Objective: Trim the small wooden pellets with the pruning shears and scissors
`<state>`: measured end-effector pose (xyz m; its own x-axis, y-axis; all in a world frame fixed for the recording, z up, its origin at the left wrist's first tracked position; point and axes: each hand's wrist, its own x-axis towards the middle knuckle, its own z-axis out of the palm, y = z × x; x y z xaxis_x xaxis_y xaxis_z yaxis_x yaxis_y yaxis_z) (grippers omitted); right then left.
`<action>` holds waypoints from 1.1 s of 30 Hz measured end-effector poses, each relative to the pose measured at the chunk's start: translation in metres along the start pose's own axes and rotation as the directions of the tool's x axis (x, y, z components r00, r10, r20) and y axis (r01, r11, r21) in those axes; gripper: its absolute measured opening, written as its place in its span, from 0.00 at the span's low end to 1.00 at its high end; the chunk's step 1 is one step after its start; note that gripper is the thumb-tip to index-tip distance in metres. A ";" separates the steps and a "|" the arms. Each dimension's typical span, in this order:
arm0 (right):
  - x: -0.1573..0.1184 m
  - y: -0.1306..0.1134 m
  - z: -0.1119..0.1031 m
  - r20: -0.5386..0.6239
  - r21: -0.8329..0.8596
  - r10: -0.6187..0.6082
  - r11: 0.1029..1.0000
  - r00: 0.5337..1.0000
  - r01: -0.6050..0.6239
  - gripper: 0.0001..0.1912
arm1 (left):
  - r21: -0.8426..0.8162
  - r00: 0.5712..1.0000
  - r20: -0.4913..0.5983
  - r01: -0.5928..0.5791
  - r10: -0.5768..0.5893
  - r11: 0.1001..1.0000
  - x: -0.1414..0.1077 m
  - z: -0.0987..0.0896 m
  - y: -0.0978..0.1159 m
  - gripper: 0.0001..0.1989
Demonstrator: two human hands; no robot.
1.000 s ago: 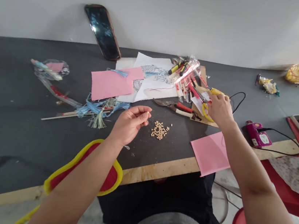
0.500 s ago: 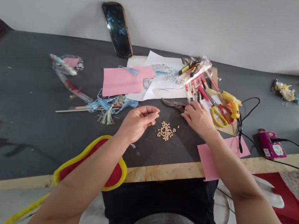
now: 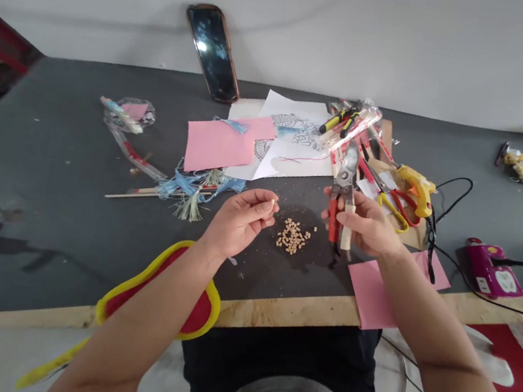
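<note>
My left hand (image 3: 245,219) is pinched on a small pale wooden piece (image 3: 273,202) above the table. In my right hand (image 3: 366,223) is a pair of pruning shears (image 3: 344,181), blades pointing up and away from me, with one red handle and one pale wrapped handle. Between my hands, on the dark tabletop, lies a small pile of short wooden pieces (image 3: 293,236). Blue and pale green tassels (image 3: 191,194) with thin sticks lie left of my left hand.
Pink paper (image 3: 220,144) and printed sheets (image 3: 292,142) lie behind. Scissors (image 3: 393,204) and a yellow glue gun (image 3: 417,187) sit at right, by a corded purple box (image 3: 495,272). A phone (image 3: 213,51) leans on the wall. A yellow-rimmed red shape (image 3: 160,285) is under my left forearm.
My right hand has picked the pruning shears up off the table and turned them upright. My left hand stays nearly in place, still pinching. The view has shifted slightly.
</note>
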<state>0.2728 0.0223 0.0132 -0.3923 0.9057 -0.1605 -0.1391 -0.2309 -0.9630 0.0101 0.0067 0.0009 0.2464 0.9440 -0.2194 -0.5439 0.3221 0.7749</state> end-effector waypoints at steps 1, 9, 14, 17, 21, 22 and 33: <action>-0.002 0.000 0.003 0.026 0.059 0.000 0.998 1.000 -0.001 0.21 | 0.002 1.000 -0.005 -0.005 0.005 1.000 0.000 0.000 0.000 0.12; -0.010 0.006 0.013 0.081 -0.526 -0.419 0.753 0.905 0.395 0.20 | 0.026 0.993 -0.083 -0.079 0.081 0.997 -0.002 0.000 -0.003 0.12; -0.010 0.018 0.015 0.293 -0.870 -0.510 0.207 0.809 0.446 0.26 | 0.038 0.989 -0.090 -0.116 0.119 0.993 -0.001 -0.001 -0.003 0.12; -0.009 0.022 0.018 0.328 -0.915 -0.437 0.074 0.837 0.397 0.29 | 0.046 0.986 -0.089 -0.139 0.142 0.989 -0.001 -0.001 -0.003 0.12; -0.011 0.021 0.021 0.329 -0.928 -0.434 0.014 0.839 0.372 0.30 | 0.092 0.983 -0.077 -0.161 0.168 0.983 -0.001 -0.003 -0.005 0.13; -0.012 0.020 0.021 0.328 -0.931 -0.434 0.005 0.839 0.366 0.30 | 0.105 0.982 -0.075 -0.166 0.174 0.981 -0.001 -0.003 -0.005 0.14; -0.013 0.018 0.021 0.322 -0.946 -0.408 -0.101 0.855 0.308 0.29 | 0.176 0.976 -0.075 -0.188 0.204 0.966 -0.002 -0.004 -0.007 0.13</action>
<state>0.2559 -0.0015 0.0023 -0.5710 0.7539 0.3250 0.7537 0.6383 -0.1566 0.0105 0.0024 -0.0062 0.0695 0.9925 -0.1005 -0.4310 0.1207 0.8942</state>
